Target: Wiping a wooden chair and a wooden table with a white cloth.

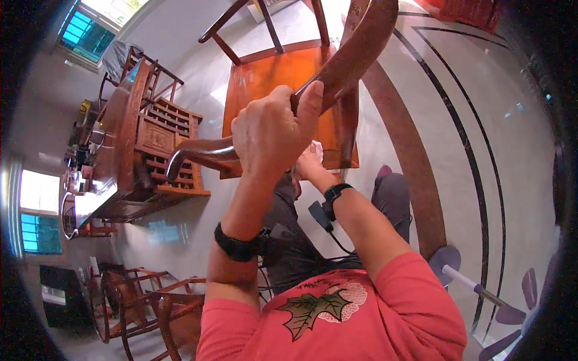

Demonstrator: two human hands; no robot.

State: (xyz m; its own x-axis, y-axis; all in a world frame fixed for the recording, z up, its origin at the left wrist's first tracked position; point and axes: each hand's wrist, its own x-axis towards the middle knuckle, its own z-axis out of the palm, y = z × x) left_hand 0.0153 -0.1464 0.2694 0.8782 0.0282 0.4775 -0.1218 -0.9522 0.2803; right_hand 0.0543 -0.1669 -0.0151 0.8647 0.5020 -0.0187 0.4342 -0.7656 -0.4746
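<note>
A wooden armchair (289,72) with a glossy orange-brown seat and a curved armrest rail (356,54) stands in front of me. My left hand (273,131) is wrapped around this near rail, thumb on top. The rail's scrolled end (176,164) sticks out to the left of the hand. Lower down, behind the left wrist, my right hand (309,162) is at the seat's near edge. It holds a crumpled white cloth (317,149), mostly hidden by the fingers and the left hand. Black bands sit on both of my arms.
A carved wooden table (128,149) bears several items at left, beside a slatted chair (167,140). More wooden chairs (149,302) stand at lower left. A fan with purple blades (510,313) is at lower right. Dark stripes (460,131) cross the pale floor.
</note>
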